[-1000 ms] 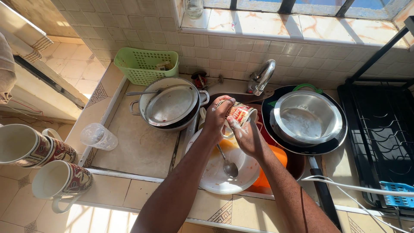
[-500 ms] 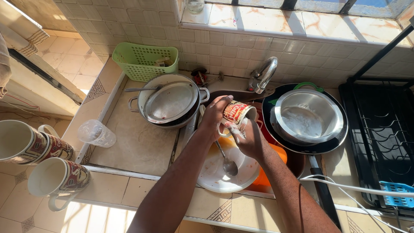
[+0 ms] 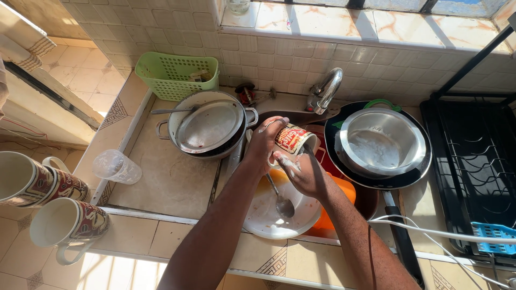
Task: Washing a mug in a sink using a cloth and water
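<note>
Scrubbing went best with the mug kept tilted over the sink, above the white plate. Left hand gripped its side, fingers wrapped around it; right hand was closed at the rim, soapy fingers touching it.

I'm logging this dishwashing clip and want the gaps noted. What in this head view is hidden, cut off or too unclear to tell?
- Inside of the mug: hidden by the left hand and right hand.
- Sink basin: covered by the white plate, orange dish and arms.
- Pot contents: covered by a metal plate.
- Green basket contents: too small.
- Blue tray: cut off by the right edge.
</note>
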